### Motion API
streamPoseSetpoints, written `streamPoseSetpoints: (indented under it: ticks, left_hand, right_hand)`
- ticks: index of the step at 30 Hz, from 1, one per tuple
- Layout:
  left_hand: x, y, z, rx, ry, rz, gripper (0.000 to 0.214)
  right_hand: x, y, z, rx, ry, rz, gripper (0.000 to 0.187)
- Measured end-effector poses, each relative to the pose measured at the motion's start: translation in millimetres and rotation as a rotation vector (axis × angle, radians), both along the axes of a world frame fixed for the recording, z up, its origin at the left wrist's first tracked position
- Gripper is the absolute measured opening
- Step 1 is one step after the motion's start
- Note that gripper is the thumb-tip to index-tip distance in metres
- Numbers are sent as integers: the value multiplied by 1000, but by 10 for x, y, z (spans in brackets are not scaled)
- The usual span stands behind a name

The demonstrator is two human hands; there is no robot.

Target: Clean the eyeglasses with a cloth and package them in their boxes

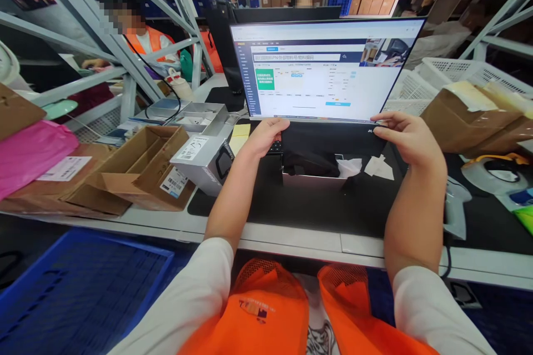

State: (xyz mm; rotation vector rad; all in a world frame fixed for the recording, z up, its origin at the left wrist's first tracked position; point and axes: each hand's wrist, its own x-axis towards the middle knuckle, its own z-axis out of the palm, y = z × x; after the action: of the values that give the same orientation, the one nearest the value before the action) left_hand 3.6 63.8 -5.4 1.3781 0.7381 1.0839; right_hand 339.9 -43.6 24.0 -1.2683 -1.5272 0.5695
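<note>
A flat black cloth-like piece (325, 137) with a small white mark near its right end is stretched between my hands, just below the monitor screen. My left hand (268, 134) pinches its left end, and my right hand (410, 136) grips the right end between thumb and fingers. Under it sits a small open box (314, 182) with a pale rim. Folded black material (310, 163) and crumpled white paper (350, 168) fill the box. The exact kind of the stretched piece cannot be made out.
The monitor (308, 89) stands behind my hands. Left are a grey printed box (202, 161) and an open cardboard carton (145, 172). A scanner (456, 208) and taped cartons (470, 116) are at right. A blue crate (83, 288) stands below; a person in an orange vest (156, 41) sits beyond.
</note>
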Motion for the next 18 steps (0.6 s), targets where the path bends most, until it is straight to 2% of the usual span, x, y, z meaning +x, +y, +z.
streamPoseSetpoints:
  ticks: [3,9,15,18]
  left_hand:
    - [-1,-9,-15,59,21,12,42]
    - [-1,23,-63,36,92,-31,42]
    - [-10,98,-90,157,12,105,40]
    - [-36,120,-104,270,42,117,31]
  right_hand:
    - [-21,35,-16,69,64,-38,28]
    - [-115,111,-42,212,24,-153,30]
    - [-117,185,-105,207,12,-107,38]
    - [-74,206,-149,221,-68,-164,44]
